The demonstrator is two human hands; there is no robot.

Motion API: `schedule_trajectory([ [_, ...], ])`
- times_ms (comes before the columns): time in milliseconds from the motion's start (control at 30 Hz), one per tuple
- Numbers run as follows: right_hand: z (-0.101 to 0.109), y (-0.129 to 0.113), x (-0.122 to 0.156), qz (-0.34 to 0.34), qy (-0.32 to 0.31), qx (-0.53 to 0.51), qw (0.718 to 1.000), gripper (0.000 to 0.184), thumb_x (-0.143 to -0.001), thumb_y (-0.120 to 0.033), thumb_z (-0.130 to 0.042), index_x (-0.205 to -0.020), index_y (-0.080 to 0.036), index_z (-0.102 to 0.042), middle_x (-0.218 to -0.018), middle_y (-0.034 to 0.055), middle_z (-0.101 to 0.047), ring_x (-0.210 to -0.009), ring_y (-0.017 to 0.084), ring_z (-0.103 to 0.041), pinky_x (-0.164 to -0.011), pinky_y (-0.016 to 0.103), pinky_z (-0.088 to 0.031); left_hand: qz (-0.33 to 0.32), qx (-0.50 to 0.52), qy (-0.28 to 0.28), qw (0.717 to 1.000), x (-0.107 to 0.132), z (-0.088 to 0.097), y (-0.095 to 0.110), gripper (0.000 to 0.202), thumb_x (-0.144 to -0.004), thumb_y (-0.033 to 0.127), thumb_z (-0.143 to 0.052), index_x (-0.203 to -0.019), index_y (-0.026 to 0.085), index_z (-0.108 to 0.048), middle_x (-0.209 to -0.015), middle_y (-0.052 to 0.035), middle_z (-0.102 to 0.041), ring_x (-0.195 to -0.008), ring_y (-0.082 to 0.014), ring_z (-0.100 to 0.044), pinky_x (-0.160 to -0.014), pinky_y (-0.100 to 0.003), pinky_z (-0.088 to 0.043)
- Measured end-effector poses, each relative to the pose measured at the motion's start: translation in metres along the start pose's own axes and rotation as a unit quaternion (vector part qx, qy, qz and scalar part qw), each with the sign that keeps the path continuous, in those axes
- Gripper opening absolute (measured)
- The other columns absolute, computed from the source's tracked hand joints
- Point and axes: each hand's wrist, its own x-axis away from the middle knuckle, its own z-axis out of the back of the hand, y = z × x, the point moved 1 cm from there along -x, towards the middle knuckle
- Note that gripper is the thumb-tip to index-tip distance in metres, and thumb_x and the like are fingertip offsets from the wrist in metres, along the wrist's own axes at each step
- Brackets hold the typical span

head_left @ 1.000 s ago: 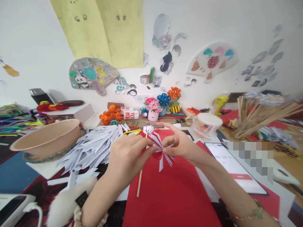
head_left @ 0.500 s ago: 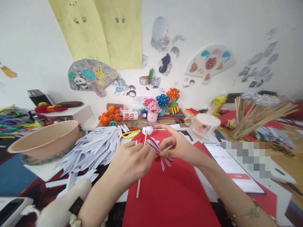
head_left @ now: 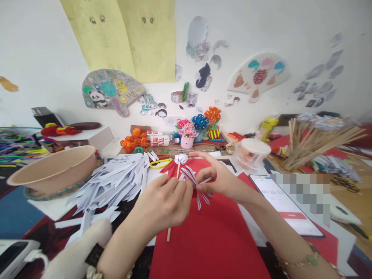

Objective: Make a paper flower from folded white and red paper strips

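A small bunch of folded white paper strips with dark edges [head_left: 202,201] fans out between my two hands above a red sheet [head_left: 215,240]. My right hand [head_left: 213,178] pinches the bunch between thumb and fingers, the index finger raised. My left hand [head_left: 170,199] is closed, its knuckles toward me, with its fingertips against the bunch's left side and mostly hidden. Passing beneath my left hand is a thin wooden stick [head_left: 169,234], with a crumpled white paper ball [head_left: 181,159] at its far end. I cannot tell whether the left fingers touch this stick.
Loose white paper strips [head_left: 110,182] are heaped at left beside a beige bowl [head_left: 52,170]. Yellow-handled scissors [head_left: 161,163] lie behind my hands. On the right are a phone [head_left: 286,205], a white-lidded tub [head_left: 253,153] and wooden sticks [head_left: 319,141]. Small craft flower pots [head_left: 187,142] stand by the wall.
My left hand has shifted and turned slightly beside the paper bunch. The right hand keeps its pinch, and the stick stays in about the same place. The view has moved a little.
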Motion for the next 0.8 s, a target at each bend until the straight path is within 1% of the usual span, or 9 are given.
schedule_trajectory([
  [267,0.004,-0.002,0.0,0.004,0.014,-0.014,1.0,0.087,-0.073,-0.029,-0.085,-0.142,-0.023,-0.032,-0.069,-0.0042,-0.067,-0.054,0.01,-0.053,-0.05,0.021,-0.041,0.045,0.071,-0.023,0.996,0.001,-0.004,-0.007,0.019,-0.092,0.009,-0.048,-0.082,0.016,-0.063,-0.058,0.0014,-0.059,-0.05,-0.015,-0.052,-0.051,-0.031,-0.029],
  [333,0.005,-0.002,0.001,0.005,0.02,-0.029,0.999,0.088,-0.073,-0.028,-0.085,-0.143,-0.023,-0.033,-0.069,-0.0046,-0.066,-0.054,0.01,-0.052,-0.051,0.021,-0.04,0.095,0.127,-0.018,0.987,0.002,-0.007,-0.008,0.017,-0.094,0.015,-0.05,-0.085,0.016,-0.064,-0.064,-0.0006,-0.064,-0.057,-0.0162,-0.058,-0.054,-0.03,-0.034],
  [400,0.006,-0.003,0.001,0.007,0.028,-0.049,0.998,0.087,-0.072,-0.028,-0.086,-0.142,-0.023,-0.034,-0.069,-0.0047,-0.065,-0.056,0.01,-0.052,-0.052,0.02,-0.039,0.17,0.21,-0.005,0.963,0.002,-0.009,-0.01,0.014,-0.095,0.02,-0.052,-0.092,0.016,-0.065,-0.076,-0.0033,-0.07,-0.069,-0.0177,-0.064,-0.061,-0.029,-0.041],
  [467,0.006,-0.004,0.002,0.009,0.028,-0.07,0.997,0.086,-0.073,-0.028,-0.086,-0.142,-0.023,-0.035,-0.068,-0.0055,-0.064,-0.056,0.01,-0.052,-0.053,0.02,-0.037,0.245,0.299,0.006,0.922,0.002,-0.011,-0.013,0.012,-0.094,0.021,-0.054,-0.096,0.018,-0.066,-0.088,-0.0046,-0.072,-0.081,-0.0181,-0.065,-0.07,-0.029,-0.045],
  [533,0.006,-0.004,0.002,0.007,0.02,-0.088,0.996,0.085,-0.073,-0.029,-0.085,-0.143,-0.024,-0.036,-0.068,-0.0063,-0.063,-0.057,0.009,-0.052,-0.054,0.02,-0.036,0.297,0.377,0.01,0.877,0.0,-0.012,-0.014,0.011,-0.092,0.02,-0.057,-0.095,0.019,-0.067,-0.097,-0.0053,-0.071,-0.091,-0.0189,-0.063,-0.078,-0.031,-0.046],
  [600,0.005,-0.004,0.003,0.005,0.012,-0.098,0.995,0.084,-0.074,-0.03,-0.085,-0.143,-0.024,-0.037,-0.068,-0.0065,-0.062,-0.058,0.01,-0.053,-0.056,0.02,-0.036,0.336,0.449,-0.003,0.828,-0.003,-0.013,-0.015,0.01,-0.09,0.023,-0.058,-0.091,0.018,-0.067,-0.096,-0.0052,-0.07,-0.09,-0.0189,-0.061,-0.078,-0.031,-0.045],
  [667,0.004,-0.003,0.003,0.007,0.005,-0.103,0.995,0.082,-0.074,-0.031,-0.085,-0.142,-0.024,-0.038,-0.069,-0.0058,-0.063,-0.061,0.011,-0.056,-0.058,0.021,-0.038,0.384,0.527,-0.033,0.758,-0.004,-0.013,-0.014,0.017,-0.091,0.03,-0.057,-0.083,0.017,-0.065,-0.082,-0.0028,-0.065,-0.076,-0.0164,-0.057,-0.069,-0.028,-0.043],
  [733,0.002,-0.002,0.003,0.012,0.0,-0.107,0.994,0.081,-0.075,-0.031,-0.084,-0.141,-0.023,-0.039,-0.07,-0.0049,-0.064,-0.064,0.012,-0.058,-0.061,0.021,-0.04,0.432,0.597,-0.059,0.674,-0.005,-0.014,-0.012,0.026,-0.091,0.037,-0.056,-0.075,0.017,-0.061,-0.069,0.0006,-0.057,-0.064,-0.0132,-0.049,-0.061,-0.025,-0.038],
  [800,0.002,-0.002,0.002,0.022,0.006,-0.11,0.994,0.079,-0.076,-0.032,-0.083,-0.141,-0.024,-0.04,-0.075,-0.0031,-0.066,-0.07,0.014,-0.062,-0.064,0.023,-0.043,0.453,0.65,-0.068,0.606,-0.005,-0.015,-0.01,0.033,-0.09,0.043,-0.057,-0.071,0.016,-0.058,-0.066,0.0021,-0.051,-0.062,-0.0118,-0.043,-0.059,-0.024,-0.035],
])
